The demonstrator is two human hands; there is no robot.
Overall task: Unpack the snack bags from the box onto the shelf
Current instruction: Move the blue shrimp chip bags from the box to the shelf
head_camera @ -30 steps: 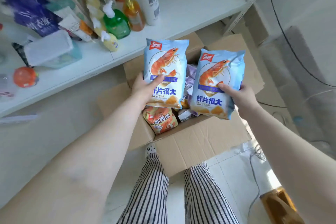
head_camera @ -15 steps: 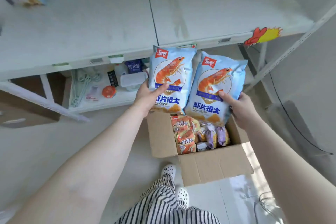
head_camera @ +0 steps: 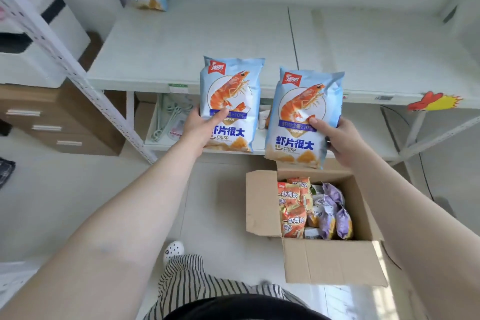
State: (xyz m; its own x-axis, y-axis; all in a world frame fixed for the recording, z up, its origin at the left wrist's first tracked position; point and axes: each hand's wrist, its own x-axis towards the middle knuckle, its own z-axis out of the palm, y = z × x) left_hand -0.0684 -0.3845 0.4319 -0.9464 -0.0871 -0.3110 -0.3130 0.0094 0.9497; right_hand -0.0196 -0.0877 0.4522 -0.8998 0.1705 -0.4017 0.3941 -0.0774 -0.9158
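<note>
Snack bags (head_camera: pixel 230 101) (head_camera: pixel 302 117), one per hand, before shelf (head_camera: pixel 233 41).

I've lifted both shrimp bags (head_camera: pixel 230 104) out of the box (head_camera: pixel 335 265), now they're up in front of the shelf (head_camera: pixel 181 41) edge.

Both bare forearms reach forward and up, roughly parallel. The left hand (head_camera: pixel 201 122) has its grip on the left pale blue prawn-cracker bag (head_camera: pixel 230 101), thumb across the front. The right hand (head_camera: pixel 337 141) holds the right pale blue prawn-cracker bag (head_camera: pixel 304 117) likewise, thumb in front, fingers hidden behind.
</note>
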